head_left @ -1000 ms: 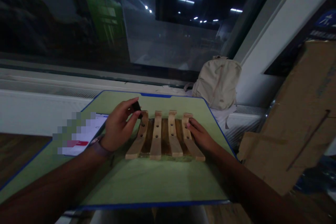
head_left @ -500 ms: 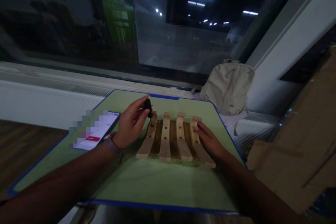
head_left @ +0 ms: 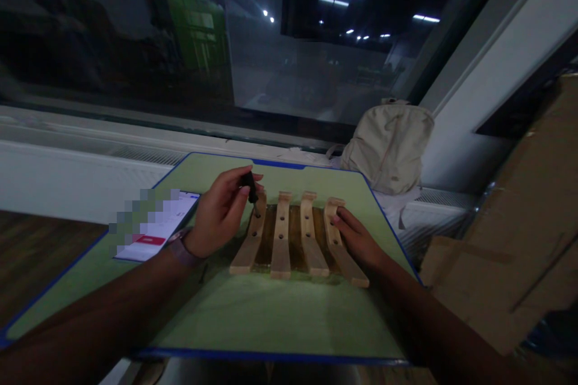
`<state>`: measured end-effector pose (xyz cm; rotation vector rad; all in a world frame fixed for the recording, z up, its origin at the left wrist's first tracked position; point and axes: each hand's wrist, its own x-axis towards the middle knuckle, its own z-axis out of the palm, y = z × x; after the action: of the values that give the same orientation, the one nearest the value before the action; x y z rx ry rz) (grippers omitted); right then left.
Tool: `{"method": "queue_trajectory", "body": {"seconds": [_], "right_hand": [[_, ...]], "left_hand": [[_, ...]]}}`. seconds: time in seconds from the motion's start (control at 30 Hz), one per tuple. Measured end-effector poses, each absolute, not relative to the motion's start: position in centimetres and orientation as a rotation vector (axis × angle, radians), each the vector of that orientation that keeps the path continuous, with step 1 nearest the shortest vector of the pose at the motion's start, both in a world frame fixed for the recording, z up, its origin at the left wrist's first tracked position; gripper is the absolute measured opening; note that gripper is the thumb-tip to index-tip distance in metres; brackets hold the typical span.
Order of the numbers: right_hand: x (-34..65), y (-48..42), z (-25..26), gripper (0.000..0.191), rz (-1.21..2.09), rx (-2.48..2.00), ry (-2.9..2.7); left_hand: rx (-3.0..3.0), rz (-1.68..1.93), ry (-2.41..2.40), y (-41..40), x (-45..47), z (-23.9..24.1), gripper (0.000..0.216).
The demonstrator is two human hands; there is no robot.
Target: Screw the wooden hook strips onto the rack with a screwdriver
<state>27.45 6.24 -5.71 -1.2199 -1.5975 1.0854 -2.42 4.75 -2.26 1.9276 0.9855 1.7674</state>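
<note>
My left hand point(head_left: 220, 212) is closed on the black handle of a screwdriver point(head_left: 250, 187), with some fingertips lifted off it. The screwdriver's tip points down into the upper hole of the leftmost wooden slat point(head_left: 246, 252). Several such pale, bent slats, each with two holes, lie side by side across a brown, shiny panel point(head_left: 295, 246). On the other side, my right hand point(head_left: 359, 237) grips the rightmost slat point(head_left: 345, 261) near its upper hole; part of its fingers is hidden. Near my left wrist lies a small dark thin piece point(head_left: 203, 272), perhaps a screw.
The work rests on a small green table point(head_left: 271, 316) with a blue rim. A phone point(head_left: 156, 228) lies at its left side, its screen partly blurred. Beyond stand a beige backpack point(head_left: 391, 144) on the sill and a large window; cardboard point(head_left: 487, 264) leans at the right.
The view has shifted slightly. Fingers of my left hand have loosened and spread around the screwdriver's handle, while its tip stays at the same hole. My right hand stays on the rightmost slat.
</note>
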Motion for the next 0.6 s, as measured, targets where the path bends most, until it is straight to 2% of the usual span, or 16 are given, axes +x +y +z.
{"method": "queue_trajectory", "body": {"seconds": [0.23, 0.47, 0.6], "right_hand": [[27.4, 6.0, -5.4, 0.046, 1.102, -1.208, -1.620], [27.3, 6.3, -5.9, 0.039, 1.131, -1.174, -1.627], [27.5, 6.6, -6.5, 0.039, 1.109, -1.152, -1.669]], "left_hand": [[2.112, 1.924, 1.053, 5.0, -3.0, -2.0, 0.030], [1.941, 1.772, 1.050, 4.7, -2.6, -2.0, 0.037], [1.964, 1.796, 1.106, 4.4, -3.2, -2.2, 0.029]]}}
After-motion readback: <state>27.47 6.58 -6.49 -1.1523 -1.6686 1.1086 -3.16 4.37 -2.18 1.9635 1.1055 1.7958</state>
